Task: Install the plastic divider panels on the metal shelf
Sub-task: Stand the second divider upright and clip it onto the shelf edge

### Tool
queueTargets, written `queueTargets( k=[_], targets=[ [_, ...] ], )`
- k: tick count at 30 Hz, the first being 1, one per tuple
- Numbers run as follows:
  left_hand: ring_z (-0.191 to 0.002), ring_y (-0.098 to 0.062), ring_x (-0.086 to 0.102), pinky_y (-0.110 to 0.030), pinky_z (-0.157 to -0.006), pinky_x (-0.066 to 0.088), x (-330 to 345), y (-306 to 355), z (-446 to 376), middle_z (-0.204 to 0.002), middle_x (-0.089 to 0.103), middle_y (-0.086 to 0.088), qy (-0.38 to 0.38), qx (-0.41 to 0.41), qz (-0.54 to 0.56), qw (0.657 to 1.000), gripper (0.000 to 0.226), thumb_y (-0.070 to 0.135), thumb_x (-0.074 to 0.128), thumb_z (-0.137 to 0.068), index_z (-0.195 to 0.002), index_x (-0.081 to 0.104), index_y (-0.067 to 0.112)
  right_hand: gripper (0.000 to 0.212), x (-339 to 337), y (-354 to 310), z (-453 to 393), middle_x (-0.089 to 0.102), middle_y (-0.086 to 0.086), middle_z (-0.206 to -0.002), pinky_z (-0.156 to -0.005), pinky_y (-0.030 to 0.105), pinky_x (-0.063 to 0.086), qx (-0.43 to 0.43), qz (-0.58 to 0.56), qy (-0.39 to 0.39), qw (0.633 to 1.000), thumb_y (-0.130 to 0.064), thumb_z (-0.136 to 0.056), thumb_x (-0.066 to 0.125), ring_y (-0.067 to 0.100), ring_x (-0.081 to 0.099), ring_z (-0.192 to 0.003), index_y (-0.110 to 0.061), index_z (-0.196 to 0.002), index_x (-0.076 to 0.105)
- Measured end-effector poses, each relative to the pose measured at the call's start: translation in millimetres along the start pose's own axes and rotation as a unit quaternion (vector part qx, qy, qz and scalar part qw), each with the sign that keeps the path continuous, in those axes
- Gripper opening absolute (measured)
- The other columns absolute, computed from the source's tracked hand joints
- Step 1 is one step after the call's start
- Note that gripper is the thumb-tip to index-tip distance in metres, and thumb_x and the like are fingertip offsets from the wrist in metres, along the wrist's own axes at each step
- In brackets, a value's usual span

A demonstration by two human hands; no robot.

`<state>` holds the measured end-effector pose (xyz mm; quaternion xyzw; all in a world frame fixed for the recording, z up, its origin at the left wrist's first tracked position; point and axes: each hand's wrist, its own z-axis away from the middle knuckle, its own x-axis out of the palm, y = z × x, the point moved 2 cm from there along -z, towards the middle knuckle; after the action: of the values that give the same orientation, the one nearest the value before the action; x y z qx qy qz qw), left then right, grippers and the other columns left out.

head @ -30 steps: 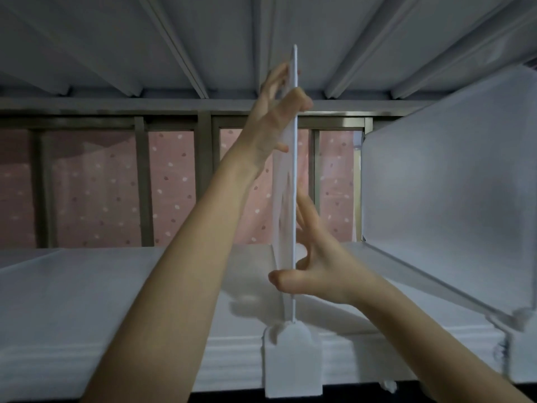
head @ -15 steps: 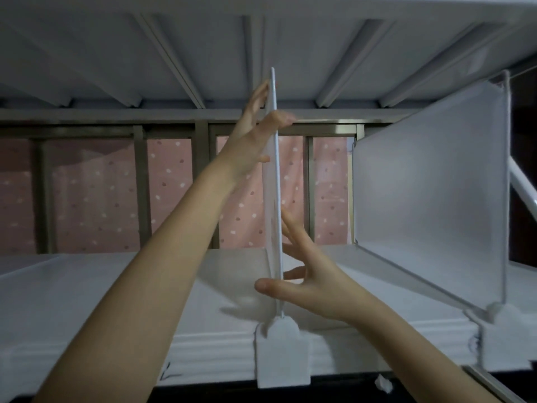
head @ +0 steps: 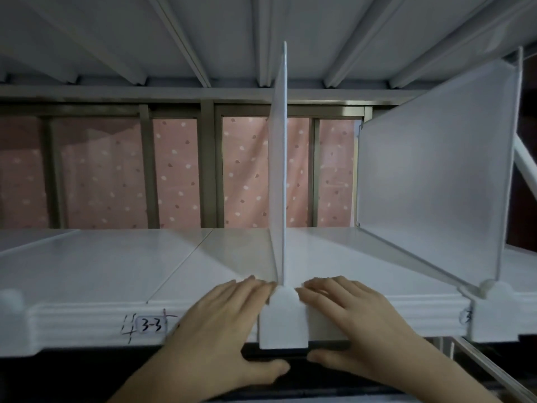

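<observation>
Both hands are at the front lip of the shelf, one either side of the middle divider's clip. The left hand (head: 225,324) lies flat, fingers (head: 247,286) together on top of the shelf edge, thumb hooked underneath the rail, so it clamps the lip just left of the front clip (head: 283,321). The right hand (head: 353,324) mirrors it on the other side, fingers laid over the top, thumb curled below, touching the clip's right flank.

Between them the divider panel (head: 279,175) stands upright, seen almost edge-on, its white clip hanging over the ribbed front rail. It runs back across the metal shelf (head: 101,266), a pale, smooth deck with a seam line left of centre.

To the right, a second divider panel (head: 436,170) stands upright too, with its own clip at the rail. On the rail left of the hands there is a handwritten label (head: 154,325) reading 3-3.

Overhead, the ribbed underside of the upper shelf (head: 116,39). Behind, grey metal uprights and a pink dotted curtain (head: 177,173). The light is dim.
</observation>
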<state>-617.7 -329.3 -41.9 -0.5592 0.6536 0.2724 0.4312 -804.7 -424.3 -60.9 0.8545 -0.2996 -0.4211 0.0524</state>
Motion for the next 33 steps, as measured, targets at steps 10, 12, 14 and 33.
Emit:
queueTargets(
  k=[10,12,14,33],
  targets=[
    [-0.097,-0.026,0.07,-0.044,-0.083,0.056,44,-22,-4,-0.107,0.073,-0.003,0.206,0.049,-0.102,0.972,0.071,0.063,0.062,-0.06,-0.116,0.051,0.021,0.072,12,4,2,0.067,0.004,-0.11,-0.069,0.028,0.053,-0.032,0.068,0.081,0.994,-0.062,-0.074,0.065,0.022,0.066,-0.091,-0.019,-0.129,0.047],
    [-0.095,-0.028,0.071,-0.046,-0.082,0.056,47,-23,-3,-0.106,0.073,-0.003,0.215,0.03,-0.12,0.969,0.07,0.064,0.062,-0.058,-0.114,0.052,0.024,0.073,13,3,2,0.068,0.006,-0.108,-0.068,0.028,0.054,-0.035,0.074,0.092,0.992,-0.063,-0.074,0.065,0.023,0.067,-0.088,-0.018,-0.129,0.047],
    [-0.093,-0.029,0.071,-0.045,-0.08,0.056,48,-24,-3,-0.104,0.073,-0.002,0.219,0.023,-0.13,0.967,0.07,0.065,0.062,-0.056,-0.113,0.052,0.025,0.074,14,3,2,0.069,0.006,-0.106,-0.068,0.029,0.053,-0.035,0.089,0.099,0.99,-0.065,-0.075,0.063,0.024,0.067,-0.087,-0.018,-0.129,0.047],
    [-0.073,-0.023,0.071,-0.029,-0.059,0.058,34,-40,-11,-0.099,0.074,-0.008,0.233,0.164,-0.131,0.95,0.062,0.049,0.061,-0.057,-0.102,0.049,0.009,0.064,23,-12,-6,0.068,0.007,-0.114,-0.095,0.046,0.046,-0.027,0.104,0.121,0.987,-0.056,-0.079,0.064,0.029,0.064,-0.106,-0.007,-0.121,0.064]
  ],
)
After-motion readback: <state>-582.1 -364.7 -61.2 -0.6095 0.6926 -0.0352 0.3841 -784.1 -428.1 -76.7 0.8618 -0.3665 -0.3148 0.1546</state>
